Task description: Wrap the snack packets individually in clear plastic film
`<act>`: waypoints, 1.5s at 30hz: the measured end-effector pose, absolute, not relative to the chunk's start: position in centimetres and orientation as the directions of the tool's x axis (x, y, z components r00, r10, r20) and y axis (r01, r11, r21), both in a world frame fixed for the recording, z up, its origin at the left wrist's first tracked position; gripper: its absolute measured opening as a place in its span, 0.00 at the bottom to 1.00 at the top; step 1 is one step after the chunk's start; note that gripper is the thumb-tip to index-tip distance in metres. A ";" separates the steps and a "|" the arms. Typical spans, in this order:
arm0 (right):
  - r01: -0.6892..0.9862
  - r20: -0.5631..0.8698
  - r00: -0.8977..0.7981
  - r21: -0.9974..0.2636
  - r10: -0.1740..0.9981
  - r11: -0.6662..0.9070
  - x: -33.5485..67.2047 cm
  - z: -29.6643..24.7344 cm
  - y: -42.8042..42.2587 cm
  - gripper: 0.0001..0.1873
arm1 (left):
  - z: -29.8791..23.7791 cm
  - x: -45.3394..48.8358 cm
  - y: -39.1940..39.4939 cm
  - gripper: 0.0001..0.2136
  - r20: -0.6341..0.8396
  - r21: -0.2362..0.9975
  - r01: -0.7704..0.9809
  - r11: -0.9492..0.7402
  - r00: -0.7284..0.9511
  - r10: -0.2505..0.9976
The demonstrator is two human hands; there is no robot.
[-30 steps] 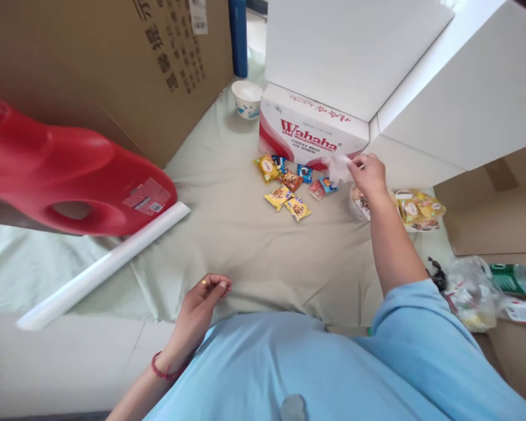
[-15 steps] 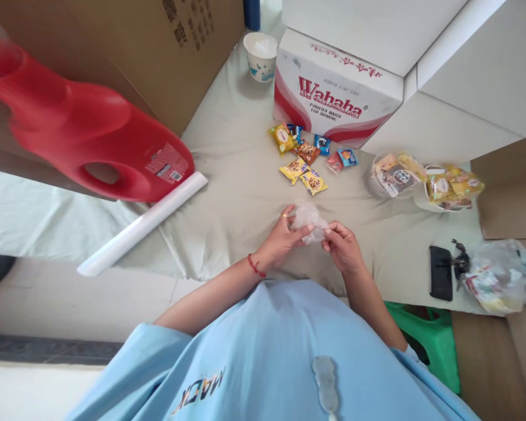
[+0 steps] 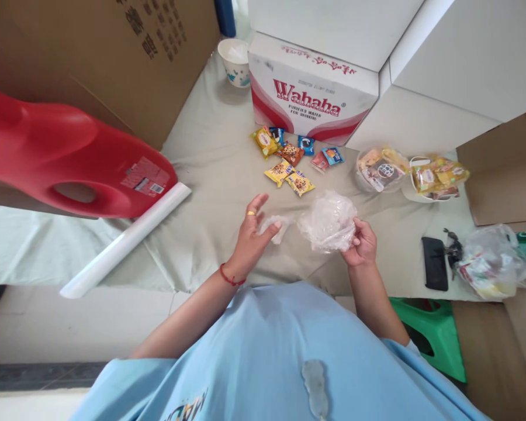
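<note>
A crumpled clear plastic bag (image 3: pixel 329 222) has its right edge pinched in my right hand (image 3: pixel 362 242), fingers closed on it. My left hand (image 3: pixel 252 240), with a ring and a red bracelet, is open, thumb and fingers apart. Beside its thumb is a small whitish scrap of plastic (image 3: pixel 282 227); whether the thumb touches it, I cannot tell. Just beyond both hands lie several small wrapped snacks, among them a yellow packet (image 3: pixel 300 183), a brown packet (image 3: pixel 291 153) and a blue packet (image 3: pixel 332 155).
A Wahaha carton (image 3: pixel 307 99) stands behind the snacks, near a paper cup (image 3: pixel 235 63). At left are a red jug (image 3: pixel 92 146) and a white roll (image 3: pixel 127 240). Snack tubs (image 3: pixel 382 169), a phone (image 3: pixel 435 263) and a stuffed plastic bag (image 3: pixel 491 263) sit to the right.
The plastic bag has opened out from a small bunch and moved right with my right hand. My left hand has come away to the left, its fingers spreading. The view has shifted slightly.
</note>
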State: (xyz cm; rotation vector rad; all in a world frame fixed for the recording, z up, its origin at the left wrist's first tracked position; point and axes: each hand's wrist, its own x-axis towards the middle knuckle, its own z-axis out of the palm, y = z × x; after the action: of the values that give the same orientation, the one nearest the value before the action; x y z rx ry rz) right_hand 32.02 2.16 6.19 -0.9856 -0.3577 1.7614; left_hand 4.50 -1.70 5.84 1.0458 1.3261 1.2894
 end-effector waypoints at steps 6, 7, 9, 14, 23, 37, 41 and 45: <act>-0.437 -0.348 -0.263 -0.789 0.900 -0.433 28.5 5.9 1.3 0.13 | 6.7 6.4 -1.7 0.18 -0.324 0.935 -0.148 0.322 0.008 0.946; -0.372 -0.293 -0.224 -0.856 0.929 -0.360 28.2 5.8 1.4 0.14 | 6.6 6.1 -1.9 0.16 -0.320 0.940 -0.138 0.311 -0.048 0.946; -0.149 -0.130 -0.177 -0.976 0.976 -0.157 27.7 5.4 1.8 0.15 | 6.4 5.1 -2.4 0.13 -0.281 0.958 -0.119 0.260 -0.216 0.935; 0.381 0.078 -0.624 -0.839 0.778 0.389 25.1 2.9 2.0 0.18 | 6.2 2.0 -4.4 0.12 -0.307 0.951 -0.116 0.285 -0.435 0.846; 0.551 0.270 -0.440 -0.672 0.856 0.495 25.1 2.1 5.3 0.12 | 5.8 -0.4 -7.3 0.13 -0.363 0.929 -0.282 0.241 -0.555 0.748; 0.261 0.088 -0.101 -0.959 0.991 0.111 28.6 9.2 7.6 0.14 | 6.2 -0.3 -6.5 0.13 -0.443 0.863 -0.452 0.227 -0.458 0.771; 0.154 -0.067 -0.366 -0.988 0.928 -0.010 23.3 7.2 2.1 0.24 | 5.8 0.8 -6.5 0.14 -0.456 0.854 -0.458 0.246 -0.434 0.777; -0.016 -0.295 -0.494 -0.938 0.818 -0.347 19.4 3.7 -0.9 0.42 | 5.7 2.0 -6.4 0.16 -0.458 0.850 -0.453 0.270 -0.380 0.804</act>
State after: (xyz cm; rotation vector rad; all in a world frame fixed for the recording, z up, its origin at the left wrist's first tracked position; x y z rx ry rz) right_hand 19.44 -0.86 3.65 -1.0889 -1.3067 1.8961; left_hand 2.02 -6.37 5.66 0.3547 1.4026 1.3936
